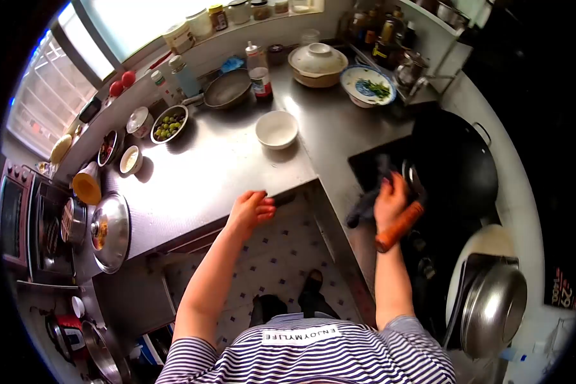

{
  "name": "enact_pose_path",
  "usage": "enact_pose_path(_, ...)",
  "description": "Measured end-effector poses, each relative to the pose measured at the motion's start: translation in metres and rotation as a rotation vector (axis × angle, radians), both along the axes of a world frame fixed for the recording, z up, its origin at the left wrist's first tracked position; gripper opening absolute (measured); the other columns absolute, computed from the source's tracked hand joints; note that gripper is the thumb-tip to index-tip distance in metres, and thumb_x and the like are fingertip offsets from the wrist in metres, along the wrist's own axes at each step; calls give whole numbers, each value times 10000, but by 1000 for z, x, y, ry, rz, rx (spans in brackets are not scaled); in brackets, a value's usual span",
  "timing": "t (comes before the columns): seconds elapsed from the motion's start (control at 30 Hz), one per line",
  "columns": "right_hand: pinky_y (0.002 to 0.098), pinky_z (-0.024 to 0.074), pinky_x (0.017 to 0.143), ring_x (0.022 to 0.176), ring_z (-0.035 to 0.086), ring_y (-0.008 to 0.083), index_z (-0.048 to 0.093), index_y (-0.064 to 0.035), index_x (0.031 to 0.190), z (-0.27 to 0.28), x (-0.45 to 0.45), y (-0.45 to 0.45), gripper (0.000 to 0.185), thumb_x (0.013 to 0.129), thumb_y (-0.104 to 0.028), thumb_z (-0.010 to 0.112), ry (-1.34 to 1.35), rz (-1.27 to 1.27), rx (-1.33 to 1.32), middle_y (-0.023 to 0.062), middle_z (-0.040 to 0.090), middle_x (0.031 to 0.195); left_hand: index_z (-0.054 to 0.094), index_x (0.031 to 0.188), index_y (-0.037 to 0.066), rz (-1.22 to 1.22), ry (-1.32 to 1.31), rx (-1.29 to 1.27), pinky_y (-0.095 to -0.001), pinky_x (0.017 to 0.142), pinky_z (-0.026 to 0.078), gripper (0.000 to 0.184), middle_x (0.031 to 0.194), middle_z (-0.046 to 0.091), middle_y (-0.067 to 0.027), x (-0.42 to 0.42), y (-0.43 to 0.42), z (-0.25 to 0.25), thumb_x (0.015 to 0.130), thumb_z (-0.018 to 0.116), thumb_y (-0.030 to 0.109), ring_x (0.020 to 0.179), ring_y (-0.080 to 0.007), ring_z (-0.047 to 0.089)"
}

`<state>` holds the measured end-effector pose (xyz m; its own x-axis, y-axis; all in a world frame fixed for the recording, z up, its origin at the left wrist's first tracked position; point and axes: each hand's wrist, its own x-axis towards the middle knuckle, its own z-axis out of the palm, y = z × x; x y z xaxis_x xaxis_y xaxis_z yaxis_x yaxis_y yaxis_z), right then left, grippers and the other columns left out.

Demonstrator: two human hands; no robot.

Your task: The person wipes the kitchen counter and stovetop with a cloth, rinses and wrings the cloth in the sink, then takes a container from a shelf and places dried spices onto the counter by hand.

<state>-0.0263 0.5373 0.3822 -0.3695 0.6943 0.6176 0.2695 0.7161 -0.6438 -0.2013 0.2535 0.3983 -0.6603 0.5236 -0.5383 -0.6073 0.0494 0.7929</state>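
My left hand (252, 210) hovers near the front edge of the steel counter (211, 185), its fingers loosely bent and holding nothing. Over by the stove, my right hand (390, 200) is closed on a dark cloth (363, 208), which shows on both sides of the fingers and is partly smeared by motion. The orange-brown wooden handle (400, 227) of the black wok (457, 169) crosses over my right wrist. Nearest to my left hand on the counter is a white bowl (276, 130).
Along the back stand a frying pan (227, 89), a squeeze bottle (258, 73), a lidded clay pot (317, 64) and a plate of greens (368, 86). A bowl of green fruit (169, 124) and a metal lid (111, 233) are at left. A metal basin (494, 310) leans at right.
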Motion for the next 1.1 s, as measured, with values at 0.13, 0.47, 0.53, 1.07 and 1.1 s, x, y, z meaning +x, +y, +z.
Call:
enact_pose_path(0.13,480,365,962,1148,451,413,535,47,1140,-59,-3,19,384,866,-222,541,-464,-160,150,261,495,1224,342,1248,-33,112,-8,-9,-343,704,552,505,1086,534,-198,-65,43,0,909,540,286,860,-270,625)
enact_pose_path(0.47,439,321,1025,1203,428,391,551,45,1148,-73,-168,-21,360,844,-149,535,-406,160,13,246,488,1260,495,1047,-109,-65,193,-237,-367,623,569,291,921,600,-229,-164,95,-39,858,472,110,720,-293,654)
enact_pose_path(0.53,441,326,1023,1206,425,397,557,59,1130,-82,-195,-32,333,846,-112,523,-371,215,13,250,491,1255,514,1019,-133,-18,284,-188,-374,623,563,302,898,599,-235,-161,72,-22,839,470,106,699,-294,656)
enact_pose_path(1.07,431,363,981,1111,492,355,583,16,1075,-80,-421,-362,344,793,-179,566,-269,857,180,205,542,1181,503,1094,-78,414,25,-345,-301,584,565,331,920,591,-138,-61,-352,25,775,432,-26,742,-213,630)
enact_pose_path(1.1,433,367,976,1102,497,357,584,17,1075,-78,-426,-391,351,787,-185,571,-265,921,172,206,545,1174,517,1066,-77,470,42,-373,-309,576,565,311,900,589,-125,-50,-365,18,769,436,-34,729,-210,623)
